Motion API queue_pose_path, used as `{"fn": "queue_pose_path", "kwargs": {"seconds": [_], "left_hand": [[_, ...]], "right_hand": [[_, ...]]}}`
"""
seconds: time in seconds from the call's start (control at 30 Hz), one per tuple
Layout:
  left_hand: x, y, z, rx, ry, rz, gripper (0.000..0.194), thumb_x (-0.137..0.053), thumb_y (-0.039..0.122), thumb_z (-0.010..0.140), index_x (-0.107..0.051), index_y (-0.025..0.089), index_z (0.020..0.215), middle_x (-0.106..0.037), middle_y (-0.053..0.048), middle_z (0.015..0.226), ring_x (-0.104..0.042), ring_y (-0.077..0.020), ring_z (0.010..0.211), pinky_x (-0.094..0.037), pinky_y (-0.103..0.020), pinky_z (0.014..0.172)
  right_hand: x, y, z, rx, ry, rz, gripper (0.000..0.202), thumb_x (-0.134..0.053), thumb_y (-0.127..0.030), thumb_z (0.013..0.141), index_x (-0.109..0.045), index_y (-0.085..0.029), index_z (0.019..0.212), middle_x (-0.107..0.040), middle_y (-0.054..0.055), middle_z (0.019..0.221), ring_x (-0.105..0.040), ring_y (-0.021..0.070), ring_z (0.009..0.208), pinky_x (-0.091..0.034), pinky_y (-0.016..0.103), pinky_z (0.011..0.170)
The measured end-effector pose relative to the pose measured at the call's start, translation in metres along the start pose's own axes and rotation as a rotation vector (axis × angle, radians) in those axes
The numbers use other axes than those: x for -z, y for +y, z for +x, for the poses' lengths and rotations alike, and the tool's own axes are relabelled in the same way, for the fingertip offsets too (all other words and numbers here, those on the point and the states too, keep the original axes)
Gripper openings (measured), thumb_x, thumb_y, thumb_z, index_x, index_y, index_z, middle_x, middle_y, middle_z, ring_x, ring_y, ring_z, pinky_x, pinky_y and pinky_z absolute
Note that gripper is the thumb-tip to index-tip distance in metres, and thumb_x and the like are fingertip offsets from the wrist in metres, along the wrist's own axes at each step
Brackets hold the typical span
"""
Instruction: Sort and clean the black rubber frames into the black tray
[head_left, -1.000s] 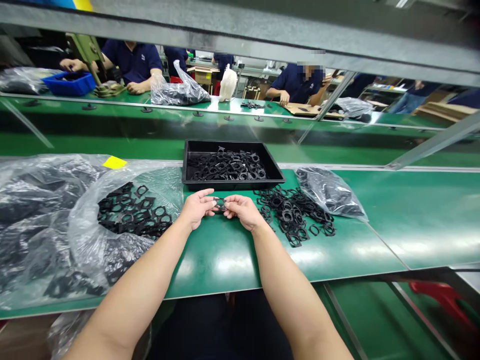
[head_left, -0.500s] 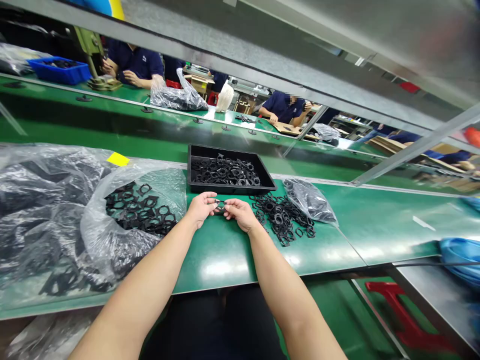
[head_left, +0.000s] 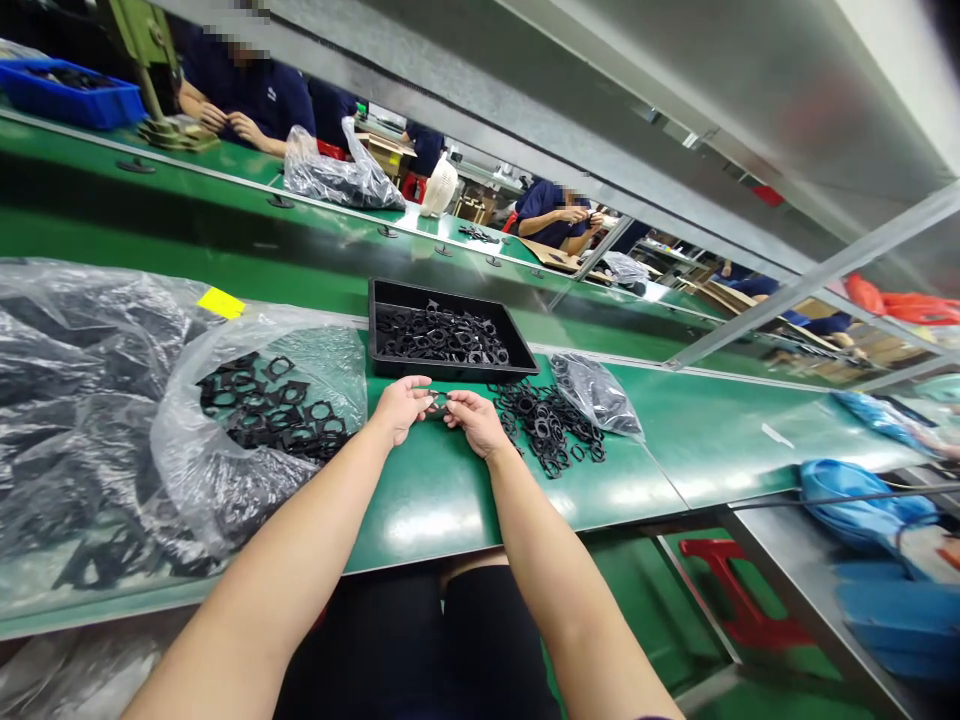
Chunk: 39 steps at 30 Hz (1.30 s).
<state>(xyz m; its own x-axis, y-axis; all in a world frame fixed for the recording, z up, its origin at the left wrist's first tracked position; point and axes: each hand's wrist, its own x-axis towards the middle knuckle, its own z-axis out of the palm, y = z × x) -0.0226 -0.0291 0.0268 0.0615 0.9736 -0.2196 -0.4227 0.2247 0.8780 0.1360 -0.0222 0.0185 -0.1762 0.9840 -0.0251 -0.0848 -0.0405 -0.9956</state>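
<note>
My left hand (head_left: 400, 407) and my right hand (head_left: 472, 420) meet over the green table (head_left: 442, 500), both pinching one small black plastic ring part (head_left: 439, 403) between their fingertips. Just behind the hands stands a black tray (head_left: 379, 362) holding several of the same black parts. A loose pile of black ring parts (head_left: 547, 425) lies on the table right of my right hand. To my left an open clear plastic bag (head_left: 247, 420) holds more black frame-shaped parts.
A small dark bag of parts (head_left: 596, 392) lies behind the loose pile. Large crumpled plastic bags (head_left: 67, 400) cover the left end. Other people sit across a second green bench (head_left: 225, 180). A red stool (head_left: 731, 590) and blue items (head_left: 862, 495) are at lower right.
The view has swung to the right and tilted. Both hands stay together on the small black part in front of the tray.
</note>
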Motion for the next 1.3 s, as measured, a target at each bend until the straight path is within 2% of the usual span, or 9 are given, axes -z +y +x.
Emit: {"fn": "queue_pose_path", "kwargs": {"seconds": [0.23, 0.37, 0.57, 0.7, 0.8, 0.9, 1.03, 1.17, 1.3], "left_hand": [[0.002, 0.001, 0.002, -0.002, 0.022, 0.037, 0.035, -0.065, 0.004, 0.067, -0.055, 0.012, 0.099, -0.066, -0.006, 0.08, -0.061, -0.0097, 0.055, -0.034, -0.015, 0.039], [0.002, -0.003, 0.004, -0.09, 0.049, 0.067, 0.04, -0.068, 0.009, 0.066, -0.056, 0.012, 0.105, -0.066, -0.007, 0.087, -0.061, -0.0099, 0.06, -0.045, -0.018, 0.047], [0.003, -0.008, 0.008, -0.1, 0.146, 0.055, 0.039, -0.067, 0.019, 0.07, -0.055, 0.011, 0.107, -0.063, -0.006, 0.086, -0.061, -0.0119, 0.069, -0.053, -0.025, 0.057], [0.004, -0.012, 0.009, -0.118, 0.136, 0.112, 0.037, -0.068, 0.021, 0.07, -0.057, 0.011, 0.103, -0.062, -0.006, 0.081, -0.061, -0.0125, 0.067, -0.052, -0.025, 0.057], [0.004, -0.014, 0.008, -0.133, 0.123, 0.151, 0.035, -0.072, 0.022, 0.066, -0.06, 0.011, 0.096, -0.063, -0.005, 0.077, -0.062, -0.0129, 0.064, -0.051, -0.025, 0.057], [0.003, -0.015, 0.006, -0.15, 0.109, 0.175, 0.032, -0.074, 0.021, 0.063, -0.062, 0.011, 0.091, -0.063, -0.005, 0.074, -0.062, -0.0134, 0.062, -0.051, -0.026, 0.058], [0.002, -0.016, 0.006, -0.165, 0.105, 0.21, 0.029, -0.073, 0.02, 0.063, -0.063, 0.012, 0.089, -0.063, -0.004, 0.073, -0.061, -0.0131, 0.062, -0.051, -0.026, 0.058], [0.002, -0.017, 0.007, -0.166, 0.091, 0.267, 0.028, -0.071, 0.02, 0.065, -0.063, 0.012, 0.091, -0.063, -0.004, 0.074, -0.061, -0.0125, 0.063, -0.051, -0.026, 0.06], [0.001, -0.016, 0.005, -0.164, 0.084, 0.312, 0.027, -0.069, 0.021, 0.067, -0.063, 0.012, 0.092, -0.064, -0.004, 0.075, -0.062, -0.0128, 0.064, -0.052, -0.026, 0.061]], "right_hand": [[0.0, 0.001, 0.003, -0.004, 0.014, 0.006, 0.035, -0.078, -0.033, 0.06, -0.064, -0.014, 0.086, -0.061, -0.001, 0.064, -0.057, 0.0094, 0.053, -0.045, 0.019, 0.048], [0.0, -0.002, 0.005, -0.058, 0.003, 0.02, 0.035, -0.079, -0.033, 0.057, -0.063, -0.014, 0.083, -0.061, -0.002, 0.061, -0.056, 0.0087, 0.05, -0.045, 0.018, 0.045], [0.021, -0.046, 0.015, -0.293, -0.175, -0.157, 0.033, -0.082, -0.027, 0.053, -0.063, -0.012, 0.076, -0.063, 0.002, 0.061, -0.056, 0.0098, 0.047, -0.046, 0.018, 0.041], [0.033, -0.083, 0.031, -0.014, 0.186, -0.013, 0.03, -0.07, -0.034, 0.071, -0.059, -0.018, 0.093, -0.067, 0.003, 0.081, -0.059, 0.0095, 0.053, -0.047, 0.02, 0.046], [0.034, -0.083, 0.029, -0.019, 0.346, -0.362, 0.018, -0.056, -0.031, 0.082, -0.057, -0.018, 0.094, -0.065, 0.003, 0.08, -0.056, 0.0088, 0.051, -0.045, 0.021, 0.047], [0.032, -0.065, 0.013, -0.049, 0.279, -0.83, 0.013, -0.063, -0.02, 0.076, -0.062, -0.017, 0.088, -0.064, 0.004, 0.079, -0.061, 0.0144, 0.066, -0.048, 0.025, 0.061], [0.037, -0.047, -0.01, -0.055, 0.105, -1.524, 0.024, -0.063, -0.026, 0.079, -0.065, -0.015, 0.1, -0.058, 0.014, 0.108, -0.06, 0.0245, 0.094, -0.046, 0.032, 0.081], [0.048, -0.044, -0.016, -0.085, -0.028, -1.634, 0.02, -0.058, -0.022, 0.083, -0.066, -0.013, 0.1, -0.059, 0.015, 0.104, -0.06, 0.0237, 0.093, -0.044, 0.029, 0.081], [0.054, -0.048, -0.011, -0.061, 0.006, -1.573, 0.019, -0.063, -0.021, 0.08, -0.065, -0.016, 0.099, -0.064, 0.01, 0.096, -0.061, 0.0216, 0.089, -0.044, 0.028, 0.077]]}}
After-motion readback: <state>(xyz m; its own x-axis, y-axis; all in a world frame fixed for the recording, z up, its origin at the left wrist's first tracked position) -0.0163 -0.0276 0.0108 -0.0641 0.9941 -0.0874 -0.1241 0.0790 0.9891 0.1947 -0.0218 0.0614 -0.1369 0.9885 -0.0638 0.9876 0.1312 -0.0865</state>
